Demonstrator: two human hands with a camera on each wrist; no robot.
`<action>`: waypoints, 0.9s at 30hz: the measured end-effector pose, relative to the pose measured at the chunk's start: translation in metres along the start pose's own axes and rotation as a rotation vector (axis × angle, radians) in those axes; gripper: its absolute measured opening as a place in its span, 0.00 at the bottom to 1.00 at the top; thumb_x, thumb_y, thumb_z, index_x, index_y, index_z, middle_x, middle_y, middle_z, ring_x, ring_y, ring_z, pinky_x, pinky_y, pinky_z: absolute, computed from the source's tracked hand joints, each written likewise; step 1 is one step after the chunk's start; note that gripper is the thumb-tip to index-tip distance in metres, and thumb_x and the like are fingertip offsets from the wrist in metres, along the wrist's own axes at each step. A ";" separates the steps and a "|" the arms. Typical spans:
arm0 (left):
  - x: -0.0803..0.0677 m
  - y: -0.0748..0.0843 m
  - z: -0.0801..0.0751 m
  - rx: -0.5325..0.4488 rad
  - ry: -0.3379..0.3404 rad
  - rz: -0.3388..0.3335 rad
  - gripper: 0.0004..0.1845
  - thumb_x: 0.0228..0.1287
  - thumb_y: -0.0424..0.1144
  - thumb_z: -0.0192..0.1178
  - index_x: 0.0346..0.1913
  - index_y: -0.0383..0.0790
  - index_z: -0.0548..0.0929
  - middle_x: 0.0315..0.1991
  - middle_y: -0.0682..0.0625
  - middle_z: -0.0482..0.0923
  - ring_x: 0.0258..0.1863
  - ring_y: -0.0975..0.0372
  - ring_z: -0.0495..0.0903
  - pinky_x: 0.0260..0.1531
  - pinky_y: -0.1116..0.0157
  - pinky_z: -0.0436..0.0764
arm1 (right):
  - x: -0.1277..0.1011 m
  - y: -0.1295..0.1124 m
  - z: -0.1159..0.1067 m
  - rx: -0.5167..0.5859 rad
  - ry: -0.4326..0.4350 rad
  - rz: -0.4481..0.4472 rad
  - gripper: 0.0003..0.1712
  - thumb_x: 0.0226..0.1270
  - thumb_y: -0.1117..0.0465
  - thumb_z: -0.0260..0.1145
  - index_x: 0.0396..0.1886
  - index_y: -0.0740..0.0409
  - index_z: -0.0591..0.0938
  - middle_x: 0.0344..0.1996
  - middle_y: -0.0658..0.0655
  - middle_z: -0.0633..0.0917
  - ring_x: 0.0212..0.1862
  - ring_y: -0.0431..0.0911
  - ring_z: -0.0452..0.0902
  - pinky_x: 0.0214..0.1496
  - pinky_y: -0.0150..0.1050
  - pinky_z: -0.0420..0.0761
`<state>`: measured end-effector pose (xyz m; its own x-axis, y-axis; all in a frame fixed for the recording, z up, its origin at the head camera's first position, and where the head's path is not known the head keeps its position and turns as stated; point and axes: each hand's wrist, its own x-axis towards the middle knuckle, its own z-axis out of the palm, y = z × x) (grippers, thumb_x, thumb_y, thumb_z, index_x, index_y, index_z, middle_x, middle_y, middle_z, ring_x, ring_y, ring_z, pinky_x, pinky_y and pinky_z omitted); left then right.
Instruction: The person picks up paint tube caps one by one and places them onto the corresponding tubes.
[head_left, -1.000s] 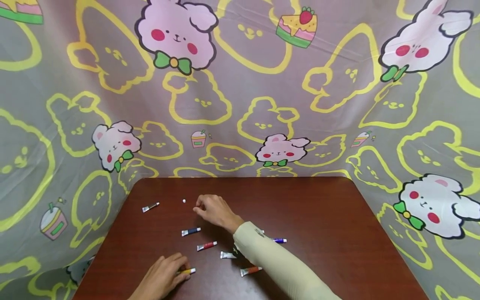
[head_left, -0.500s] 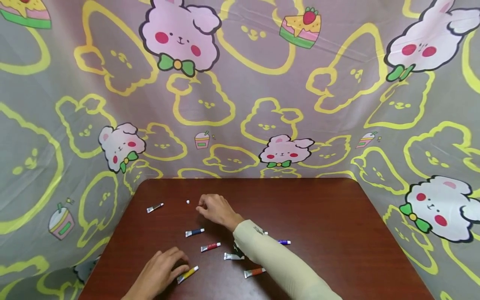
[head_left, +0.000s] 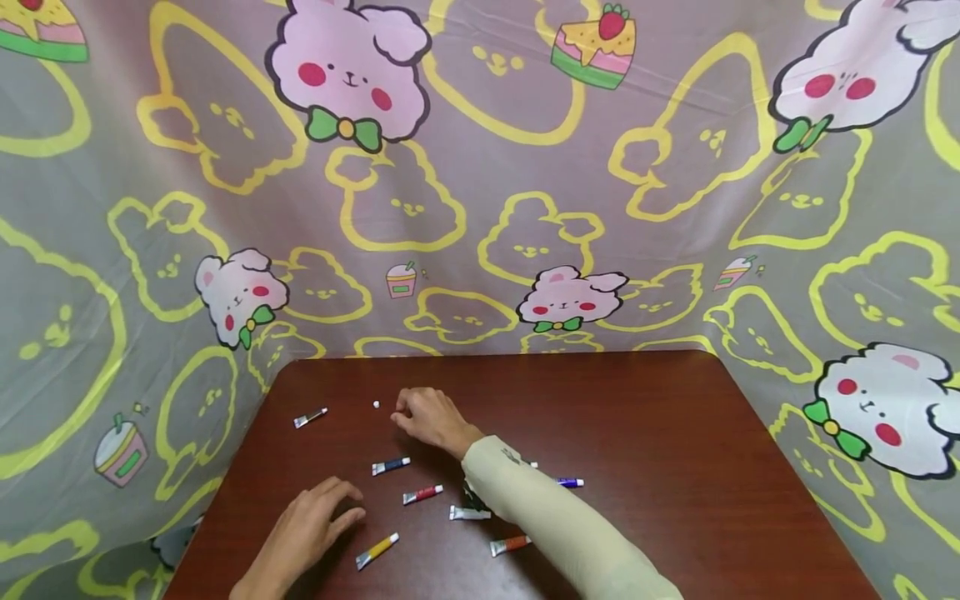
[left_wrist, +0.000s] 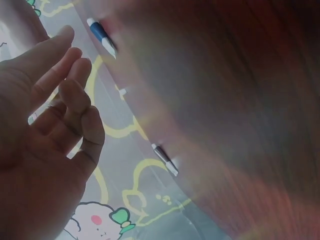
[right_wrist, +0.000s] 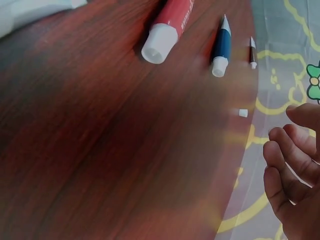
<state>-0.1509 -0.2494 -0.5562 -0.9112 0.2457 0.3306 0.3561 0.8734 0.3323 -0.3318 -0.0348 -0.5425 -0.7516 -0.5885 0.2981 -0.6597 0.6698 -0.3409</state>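
Observation:
A yellow paint tube [head_left: 377, 551] with a white cap lies on the table, just nearer the person than the left hand [head_left: 313, 527]. That hand hovers apart from the tube, fingers relaxed and spread from the thumb. The right hand [head_left: 433, 422] is stretched toward the far left part of the table, its fingers loosely curled. In the right wrist view nothing shows between those fingers [right_wrist: 276, 187]. Left of the right hand lies a small white piece [head_left: 377, 404], like a tube cap. A blue tube [head_left: 391, 466] and a red tube [head_left: 423, 494] lie between the hands.
A dark tube [head_left: 311, 417] lies at the far left. Around the right sleeve [head_left: 555, 517] are a white tube [head_left: 470, 513], an orange tube [head_left: 511, 545] and a violet tube [head_left: 570, 482], some partly covered. Patterned cloth [head_left: 450, 208] hangs behind the brown table [head_left: 637, 417].
The left hand has let go of the yellow tube and drawn away from it, up and leftward. The tube now lies uncovered at a slant. The right hand has hardly moved.

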 end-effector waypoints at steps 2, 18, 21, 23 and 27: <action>0.002 -0.004 0.001 -0.001 0.020 0.003 0.13 0.57 0.40 0.83 0.39 0.54 0.87 0.35 0.64 0.83 0.32 0.66 0.85 0.31 0.63 0.81 | 0.001 0.000 -0.001 -0.015 0.003 0.001 0.09 0.74 0.49 0.73 0.41 0.48 0.88 0.32 0.43 0.87 0.35 0.37 0.81 0.38 0.34 0.82; 0.034 -0.053 -0.008 0.072 0.061 -0.109 0.11 0.60 0.38 0.81 0.41 0.45 0.88 0.38 0.51 0.85 0.33 0.57 0.85 0.33 0.52 0.82 | 0.009 -0.001 0.006 -0.042 -0.024 0.007 0.09 0.74 0.49 0.73 0.41 0.47 0.87 0.33 0.44 0.87 0.36 0.38 0.81 0.38 0.35 0.82; 0.041 -0.064 -0.010 0.072 0.025 -0.157 0.11 0.63 0.39 0.80 0.42 0.44 0.88 0.39 0.49 0.86 0.36 0.53 0.86 0.36 0.49 0.84 | 0.011 -0.001 0.009 -0.041 -0.025 0.002 0.09 0.74 0.49 0.73 0.41 0.47 0.87 0.33 0.44 0.87 0.37 0.39 0.82 0.38 0.36 0.83; 0.046 -0.071 -0.011 0.071 0.022 -0.171 0.10 0.64 0.39 0.79 0.43 0.43 0.87 0.41 0.47 0.86 0.38 0.50 0.87 0.38 0.46 0.84 | 0.012 0.000 0.010 -0.044 -0.026 -0.004 0.09 0.74 0.49 0.73 0.41 0.47 0.87 0.33 0.44 0.87 0.36 0.39 0.82 0.38 0.36 0.83; 0.056 -0.084 -0.009 0.067 0.051 -0.150 0.11 0.63 0.37 0.79 0.43 0.41 0.87 0.41 0.44 0.87 0.40 0.46 0.88 0.40 0.43 0.85 | 0.014 0.000 0.013 -0.040 -0.031 0.002 0.09 0.75 0.49 0.73 0.41 0.48 0.86 0.34 0.44 0.87 0.36 0.39 0.81 0.37 0.35 0.82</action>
<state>-0.2295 -0.3129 -0.5574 -0.9407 0.0901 0.3269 0.2008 0.9250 0.3227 -0.3419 -0.0488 -0.5495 -0.7529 -0.6004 0.2696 -0.6582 0.6883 -0.3051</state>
